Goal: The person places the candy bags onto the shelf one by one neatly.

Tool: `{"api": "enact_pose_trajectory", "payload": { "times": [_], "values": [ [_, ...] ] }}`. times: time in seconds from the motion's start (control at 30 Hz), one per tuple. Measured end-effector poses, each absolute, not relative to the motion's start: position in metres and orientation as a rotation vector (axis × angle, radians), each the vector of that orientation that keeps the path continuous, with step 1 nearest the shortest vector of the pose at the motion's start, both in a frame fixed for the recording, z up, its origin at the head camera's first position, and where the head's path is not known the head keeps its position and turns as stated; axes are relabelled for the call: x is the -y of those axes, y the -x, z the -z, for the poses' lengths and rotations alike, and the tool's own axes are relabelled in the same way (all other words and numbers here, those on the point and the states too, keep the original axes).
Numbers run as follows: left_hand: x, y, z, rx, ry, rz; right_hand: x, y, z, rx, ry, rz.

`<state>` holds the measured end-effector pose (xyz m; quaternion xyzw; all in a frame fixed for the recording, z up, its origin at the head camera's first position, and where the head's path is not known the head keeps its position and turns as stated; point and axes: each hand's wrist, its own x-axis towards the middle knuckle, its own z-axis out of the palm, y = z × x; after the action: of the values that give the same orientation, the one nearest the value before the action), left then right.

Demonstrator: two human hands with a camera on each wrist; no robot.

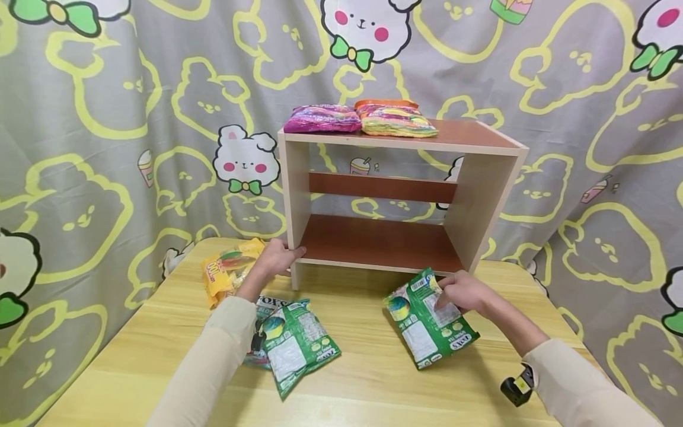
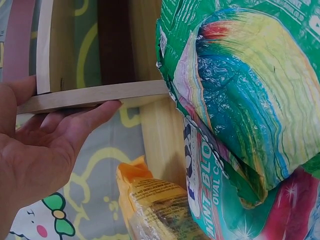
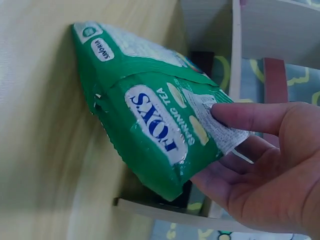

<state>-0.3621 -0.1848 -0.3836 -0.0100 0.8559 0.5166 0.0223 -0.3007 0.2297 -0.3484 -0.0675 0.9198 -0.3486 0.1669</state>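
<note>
My left hand (image 1: 275,258) grips the left side panel of a small wooden shelf (image 1: 381,237); in the left wrist view the thumb and fingers lie on opposite sides of the panel (image 2: 90,96). My right hand (image 1: 463,292) pinches a green Fox's Spring Tea bag (image 1: 427,323), tilted in front of the shelf's lower right. The right wrist view shows the thumb on the bag's printed face (image 3: 155,125) and the fingers behind it. Another green bag (image 1: 299,344) lies on the table near my left forearm, partly over a Fox's mint bag (image 1: 258,341). A yellow bag (image 1: 216,279) lies beyond that forearm.
On the shelf's top board (image 1: 469,134) lie a purple bag (image 1: 322,118) and an orange-and-yellow bag (image 1: 397,120). The wooden table (image 1: 363,385) carries everything. A patterned curtain (image 1: 176,118) hangs behind and at both sides.
</note>
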Motion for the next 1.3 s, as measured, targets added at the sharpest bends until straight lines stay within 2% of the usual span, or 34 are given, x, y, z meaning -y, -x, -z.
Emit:
{"api": "enact_pose_trajectory", "payload": {
  "times": [0.43, 0.83, 1.1, 1.3],
  "values": [
    [0.183, 0.360, 0.379, -2.679, 0.032, -1.576, -0.209, 0.298, 0.333, -3.005, 0.413, 0.829],
    [0.184, 0.362, 0.383, -2.687, 0.041, -1.562, -0.193, 0.296, 0.367, -3.405, 0.909, 0.479],
    [0.185, 0.363, 0.383, -2.686, 0.036, -1.573, -0.186, 0.291, 0.383, -3.451, 1.017, 0.326],
    [0.185, 0.362, 0.384, -2.682, 0.031, -1.576, -0.181, 0.282, 0.390, -3.414, 0.997, 0.319]
  ]
}}
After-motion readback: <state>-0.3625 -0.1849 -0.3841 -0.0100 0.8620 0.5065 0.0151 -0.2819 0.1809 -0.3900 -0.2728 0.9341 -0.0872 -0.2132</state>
